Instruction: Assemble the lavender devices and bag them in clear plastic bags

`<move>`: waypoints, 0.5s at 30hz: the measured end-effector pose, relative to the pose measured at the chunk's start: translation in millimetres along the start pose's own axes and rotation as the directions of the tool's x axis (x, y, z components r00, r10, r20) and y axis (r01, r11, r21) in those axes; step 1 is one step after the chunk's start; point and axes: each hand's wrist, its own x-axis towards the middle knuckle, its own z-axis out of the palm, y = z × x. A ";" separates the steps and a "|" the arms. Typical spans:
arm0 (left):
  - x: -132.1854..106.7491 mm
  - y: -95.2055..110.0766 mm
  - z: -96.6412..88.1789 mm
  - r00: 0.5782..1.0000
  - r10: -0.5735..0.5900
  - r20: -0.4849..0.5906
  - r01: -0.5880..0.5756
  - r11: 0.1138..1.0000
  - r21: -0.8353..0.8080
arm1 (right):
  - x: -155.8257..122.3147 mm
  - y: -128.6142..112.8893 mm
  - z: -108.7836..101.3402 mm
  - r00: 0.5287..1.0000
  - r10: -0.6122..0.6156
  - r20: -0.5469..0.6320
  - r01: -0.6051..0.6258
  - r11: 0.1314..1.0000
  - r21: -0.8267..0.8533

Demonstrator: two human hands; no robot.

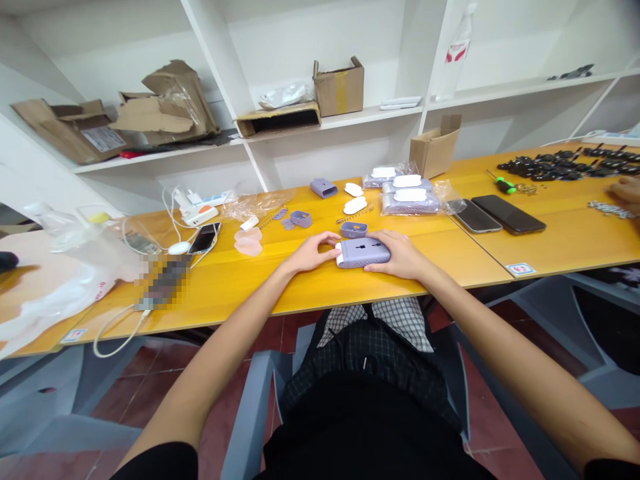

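Observation:
A lavender plastic case [364, 255] with small dark cutouts and a white left end lies near the table's front edge. My left hand [316, 252] pinches its white end, thumb in front and fingers behind. Curled round the case's right end is my right hand [401, 256]. Just behind it sits an open lavender shell [354, 230]. White oval caps [355, 205], a lavender sleeve [324, 188], another lavender ring-shaped part [301, 218] and small flat lavender pieces lie farther back. Several lavender cases in clear bags [410, 197] stand behind to the right.
Two dark phones [483, 217] lie at right, near a green-handled screwdriver [505, 185] and a heap of black parts [545, 163]. Another person's hand [627, 193] shows at the right edge. Phones, cables and a power strip [200, 213] occupy the left. Cardboard boxes [340, 87] fill the shelves.

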 end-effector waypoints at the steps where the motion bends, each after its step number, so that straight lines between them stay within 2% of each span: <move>1: 0.0 -1.1 -2.0 1.000 0.006 0.020 -0.006 1.000 -0.023 | 0.0 0.2 -0.1 1.000 0.000 0.000 0.000 1.000 -0.002; 6: -0.5 -0.7 -8.3 0.992 0.059 0.114 -0.054 0.997 -0.047 | -0.3 3.8 0.6 1.000 0.000 0.006 0.000 1.000 -0.012; 15: 0.3 4.1 -4.5 0.993 0.048 0.112 -0.046 0.999 -0.023 | 0.3 4.4 0.2 1.000 0.000 0.000 0.000 1.000 -0.005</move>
